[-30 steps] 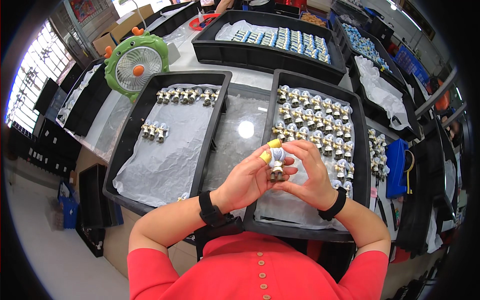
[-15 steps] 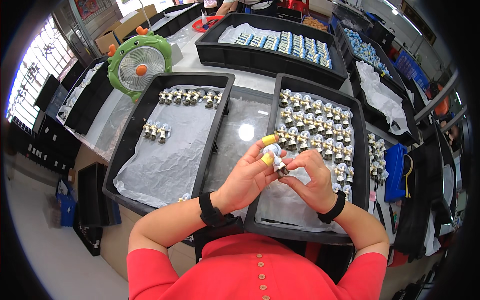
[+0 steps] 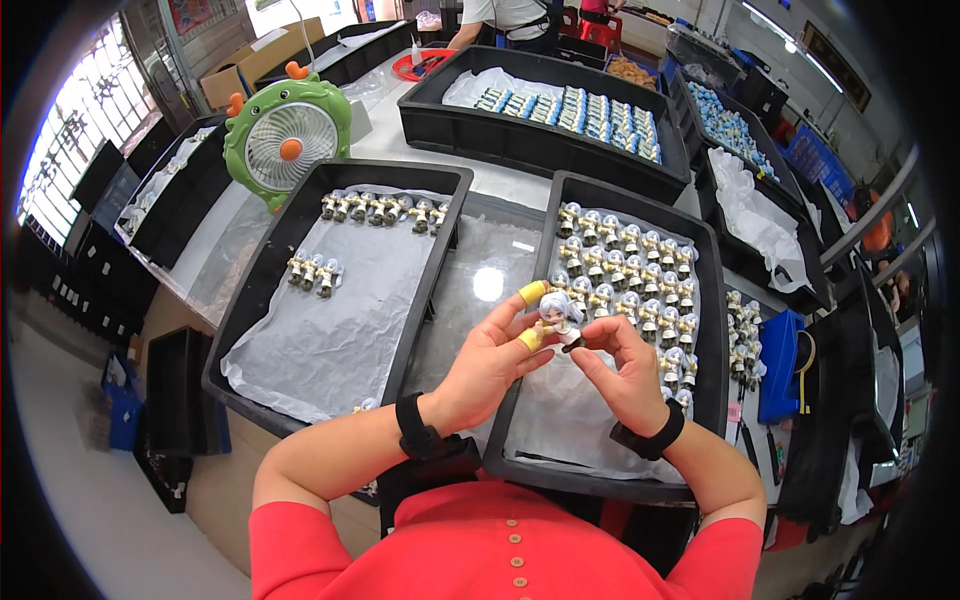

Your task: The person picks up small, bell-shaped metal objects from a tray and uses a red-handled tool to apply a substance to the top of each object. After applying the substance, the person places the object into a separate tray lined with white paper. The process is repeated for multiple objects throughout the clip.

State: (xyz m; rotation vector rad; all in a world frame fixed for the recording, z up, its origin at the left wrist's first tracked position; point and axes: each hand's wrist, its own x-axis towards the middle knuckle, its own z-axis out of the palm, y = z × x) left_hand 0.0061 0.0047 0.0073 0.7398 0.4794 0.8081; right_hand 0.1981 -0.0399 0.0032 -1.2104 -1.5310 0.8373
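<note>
A small figurine [image 3: 561,318] with pale silver hair, a white outfit and dark feet is held between both hands, its front facing me. My left hand [image 3: 497,352], yellow tape on two fingers, grips it at the head and side. My right hand [image 3: 622,370] pinches it low down by the feet. Beneath the hands lies the right black tray [image 3: 712,330], lined with white sheet and holding rows of like figurines [image 3: 630,275]. In the left black tray [image 3: 262,262], a row stands at the far end, with a small group [image 3: 315,273] nearer the left wall.
A green cartoon-shaped fan [image 3: 290,140] stands behind the left tray. Beyond, a large black tray [image 3: 530,130] holds blue-and-white pieces. More figurines [image 3: 743,340] and a blue bin [image 3: 786,370] are at the right. Another person [image 3: 505,20] stands at the back.
The figurine has been turned, so its face and front now show. My right-hand fingers have shifted slightly around its lower end. The whole view has tipped up a little.
</note>
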